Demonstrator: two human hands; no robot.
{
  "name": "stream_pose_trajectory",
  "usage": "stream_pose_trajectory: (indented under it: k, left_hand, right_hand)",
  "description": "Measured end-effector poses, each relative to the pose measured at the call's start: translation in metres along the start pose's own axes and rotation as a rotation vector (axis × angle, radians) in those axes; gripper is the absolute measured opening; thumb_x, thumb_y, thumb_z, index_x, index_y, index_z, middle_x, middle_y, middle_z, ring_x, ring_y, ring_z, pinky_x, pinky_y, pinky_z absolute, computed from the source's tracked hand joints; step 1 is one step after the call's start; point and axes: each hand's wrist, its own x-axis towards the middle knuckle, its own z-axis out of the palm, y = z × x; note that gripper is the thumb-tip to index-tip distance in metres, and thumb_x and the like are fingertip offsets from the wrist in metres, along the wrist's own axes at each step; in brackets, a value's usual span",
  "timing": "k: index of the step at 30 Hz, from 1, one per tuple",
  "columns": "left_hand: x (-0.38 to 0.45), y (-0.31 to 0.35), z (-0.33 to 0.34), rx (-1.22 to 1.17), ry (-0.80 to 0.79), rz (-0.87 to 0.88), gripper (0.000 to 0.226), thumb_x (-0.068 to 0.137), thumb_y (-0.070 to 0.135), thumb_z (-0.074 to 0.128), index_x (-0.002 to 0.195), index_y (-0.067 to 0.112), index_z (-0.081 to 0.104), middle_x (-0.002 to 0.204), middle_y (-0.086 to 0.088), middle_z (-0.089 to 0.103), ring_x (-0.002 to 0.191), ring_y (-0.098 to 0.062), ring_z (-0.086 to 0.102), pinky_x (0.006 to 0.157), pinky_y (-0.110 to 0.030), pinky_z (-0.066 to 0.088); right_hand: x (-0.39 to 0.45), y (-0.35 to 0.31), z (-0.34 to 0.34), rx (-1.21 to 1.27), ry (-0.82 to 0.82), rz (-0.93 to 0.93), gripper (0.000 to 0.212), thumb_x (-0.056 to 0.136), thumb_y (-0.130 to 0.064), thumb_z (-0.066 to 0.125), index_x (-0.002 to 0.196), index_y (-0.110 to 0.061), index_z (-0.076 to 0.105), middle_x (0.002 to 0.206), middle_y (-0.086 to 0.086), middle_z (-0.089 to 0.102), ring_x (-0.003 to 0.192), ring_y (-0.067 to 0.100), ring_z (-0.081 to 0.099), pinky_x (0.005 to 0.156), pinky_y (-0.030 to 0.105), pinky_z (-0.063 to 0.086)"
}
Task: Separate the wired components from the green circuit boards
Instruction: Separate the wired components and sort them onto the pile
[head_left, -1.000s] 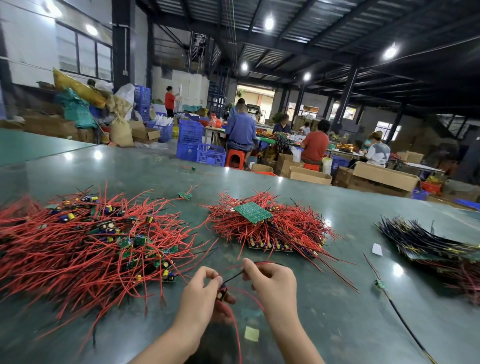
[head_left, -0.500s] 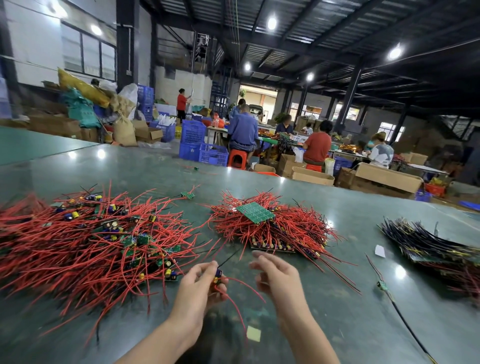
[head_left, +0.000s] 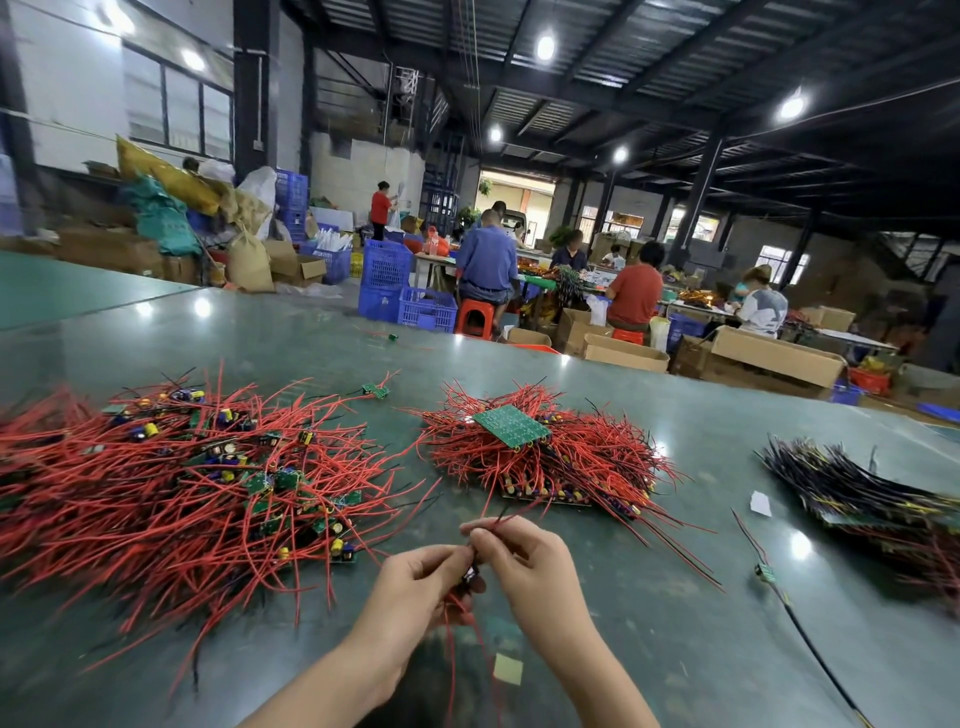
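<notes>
loose wire heap (head_left: 171, 483) left | stacked boards (head_left: 540, 457) centre | another stack, blurred (head_left: 857, 493) right | all on table (head_left: 675, 597)

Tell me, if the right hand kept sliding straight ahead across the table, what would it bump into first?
Probably the middle pile of red wires with the green circuit board on top. It lies straight beyond the right hand, though the exact depth is hard to judge.

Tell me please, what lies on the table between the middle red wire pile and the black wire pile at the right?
In the head view, mostly bare table; only a small white scrap lies between the red pile and the black pile.
</notes>
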Motion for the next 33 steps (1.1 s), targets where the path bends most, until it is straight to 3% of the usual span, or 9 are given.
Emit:
stream_pose_trajectory:
  k: [5,10,13,18,23,28,33]
  left_hand:
    - [-0.001,0.001,0.001,0.013,-0.045,0.046,0.018,0.085,0.013,0.059,0.088,0.001,0.072,0.07,-0.012,0.067,0.052,-0.012,0.057,0.05,-0.021,0.049]
    - [0.0,0.001,0.0,-0.026,-0.082,0.053,0.019,0.078,0.018,0.062,0.084,0.003,0.074,0.075,-0.015,0.069,0.058,-0.016,0.062,0.054,-0.025,0.052]
    - [0.001,0.005,-0.002,-0.062,-0.129,-0.008,0.018,0.092,0.008,0.051,0.085,0.002,0.067,0.08,-0.015,0.069,0.066,-0.022,0.067,0.057,-0.031,0.055]
    - [0.002,0.008,-0.006,-0.029,-0.219,-0.217,0.032,0.096,0.014,0.036,0.08,0.008,0.063,0.066,-0.007,0.056,0.046,-0.01,0.044,0.041,-0.021,0.04]
    - [0.004,0.008,-0.005,-0.082,-0.222,-0.291,0.034,0.093,0.024,0.037,0.067,0.013,0.056,0.058,0.0,0.045,0.044,-0.008,0.034,0.042,-0.019,0.033]
    - [0.004,0.005,-0.002,-0.024,-0.127,-0.116,0.038,0.097,0.022,0.037,0.065,0.011,0.054,0.053,0.001,0.044,0.044,-0.01,0.032,0.042,-0.02,0.03]
    - [0.003,0.005,-0.008,0.305,-0.042,0.182,0.038,0.098,0.017,0.044,0.061,0.017,0.053,0.06,-0.002,0.045,0.055,-0.013,0.041,0.055,-0.028,0.036]
  right_hand:
    - [0.003,0.0,-0.004,0.191,0.068,0.123,0.028,0.09,-0.003,0.057,0.074,-0.021,0.071,0.057,-0.011,0.064,0.051,-0.003,0.051,0.053,0.009,0.037]
    - [0.002,0.002,-0.003,0.334,0.064,0.201,0.024,0.091,-0.008,0.057,0.076,-0.018,0.074,0.061,-0.002,0.059,0.06,0.019,0.047,0.062,0.029,0.04]
    - [-0.001,-0.003,-0.003,0.317,-0.019,0.124,0.027,0.089,-0.005,0.058,0.074,-0.019,0.075,0.063,-0.004,0.066,0.058,0.007,0.056,0.058,0.017,0.044]
    - [-0.004,-0.011,-0.006,0.257,-0.104,0.056,0.023,0.087,0.0,0.059,0.081,-0.017,0.073,0.065,-0.007,0.068,0.063,0.001,0.059,0.062,0.012,0.045]
    - [-0.004,-0.011,-0.006,0.231,-0.082,0.056,0.023,0.086,0.0,0.061,0.08,-0.019,0.073,0.069,-0.008,0.071,0.066,-0.002,0.06,0.066,0.011,0.044]
    - [0.0,-0.011,-0.008,0.266,-0.049,0.089,0.019,0.09,-0.003,0.057,0.082,-0.013,0.072,0.057,-0.013,0.065,0.052,-0.005,0.051,0.055,0.006,0.037]
    - [-0.001,-0.01,-0.006,0.344,-0.058,0.165,0.025,0.093,-0.01,0.052,0.079,-0.016,0.073,0.057,-0.01,0.062,0.051,-0.001,0.044,0.053,0.009,0.035]
